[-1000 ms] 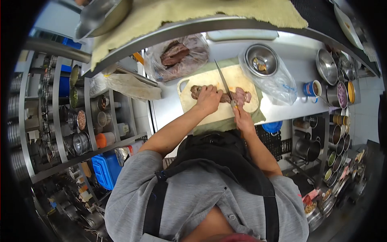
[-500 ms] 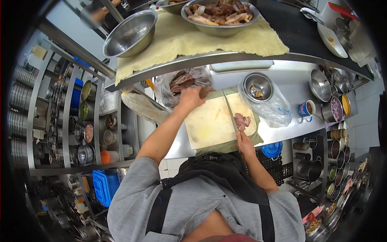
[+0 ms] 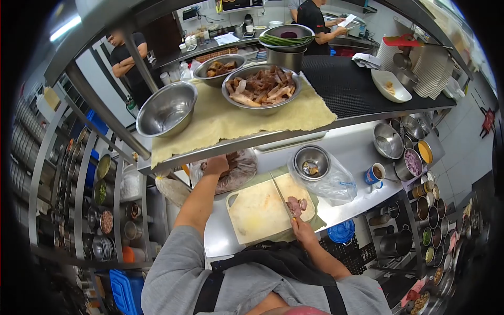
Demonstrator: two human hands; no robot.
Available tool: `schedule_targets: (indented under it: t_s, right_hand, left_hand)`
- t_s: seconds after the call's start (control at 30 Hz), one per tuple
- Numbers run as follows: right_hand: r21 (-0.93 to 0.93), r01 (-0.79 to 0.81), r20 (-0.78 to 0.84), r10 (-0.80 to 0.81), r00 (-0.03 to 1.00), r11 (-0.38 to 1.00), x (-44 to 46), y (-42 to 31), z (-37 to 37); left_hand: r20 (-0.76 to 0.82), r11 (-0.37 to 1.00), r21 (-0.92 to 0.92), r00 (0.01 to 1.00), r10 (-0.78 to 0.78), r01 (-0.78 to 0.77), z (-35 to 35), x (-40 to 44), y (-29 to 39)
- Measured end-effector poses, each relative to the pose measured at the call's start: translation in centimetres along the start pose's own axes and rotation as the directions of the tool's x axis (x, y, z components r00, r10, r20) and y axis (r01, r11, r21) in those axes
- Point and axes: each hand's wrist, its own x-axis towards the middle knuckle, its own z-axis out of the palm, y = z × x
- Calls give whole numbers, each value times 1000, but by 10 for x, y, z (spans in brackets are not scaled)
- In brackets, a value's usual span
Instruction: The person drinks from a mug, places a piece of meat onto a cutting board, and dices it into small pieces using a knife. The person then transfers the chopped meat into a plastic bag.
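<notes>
My right hand (image 3: pixel 302 229) is closed around the handle of a long knife (image 3: pixel 280 195), whose blade rests across a white cutting board (image 3: pixel 252 210). Right of the blade, cut pieces of raw meat (image 3: pixel 296 205) lie in a small heap. At the back left, my left hand (image 3: pixel 215 165) reaches to a clear plastic bag (image 3: pixel 244 170) with dark reddish meat in it; its fingers are hidden from view. Beyond the board stands a small metal bowl (image 3: pixel 311 161) with scraps inside, on another clear plastic bag (image 3: pixel 338 184). A green cloth (image 3: pixel 313 201) shows under the board.
Above the counter runs a shelf with a yellow cloth (image 3: pixel 294 118), a metal bowl of cooked meat strips (image 3: pixel 262 86) and another metal bowl (image 3: pixel 167 109). A blue cup (image 3: pixel 374 174) and a pot of chopped purple onion (image 3: pixel 412 163) stand right. Other people stand beyond the shelf.
The view has tilted upward, showing more of the room beyond the shelf. My left hand has moved from beside the board's far left corner back over the bag of meat. The knife stays held.
</notes>
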Motion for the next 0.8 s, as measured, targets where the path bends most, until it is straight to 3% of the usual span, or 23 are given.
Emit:
schedule_targets:
  t_s: [0.07,0.2,0.27,0.33,0.4,0.53,0.6,0.67,0.7,0.73,0.8]
  right_hand:
    - [-19,6,37,-5,999,1000,0,-1,-2]
    - [-61,10,43,-7,999,998,0,2,-1]
    - [-96,-78,76,85,993,992,-1,-8,-4]
    - [-36,27,58,-25,998,999,1,-2,-2]
    - [-7,78,-19,-78,997,997,-2,-6,-3]
    - [-80,102,-9,-103,995,992,-4,-6,2]
    - [-84,93,23,-92,996,992,-4,-11,-1]
    - [-89,89,49,-85,995,992,-5,-13,-1]
    - [-99,92,52,-87,995,991,-5,-13,-1]
    - [-109,96,54,-90,994,989,-5,-14,-2]
    - [-117,100,54,-94,994,988,-7,-15,-4]
  left_hand:
    - [63,999,21,997,-34,33,-15,-2,13]
    - [-132,966,-20,959,251,-256,8,-4,44]
    - [81,927,12,925,372,-374,8,-13,79]
    - [-69,836,-249,870,488,-488,13,-39,109]
    - [-20,799,-295,839,544,-524,23,-57,136]
    - [119,755,-354,775,621,-552,53,-80,172]
    - [86,735,-329,756,649,-593,64,-90,185]
    - [238,704,-309,664,708,-640,82,-90,193]
    - [191,655,-339,632,751,-676,95,-91,192]
    - [195,653,-339,629,753,-677,93,-93,196]
    - [381,742,-274,639,668,-612,90,-99,202]
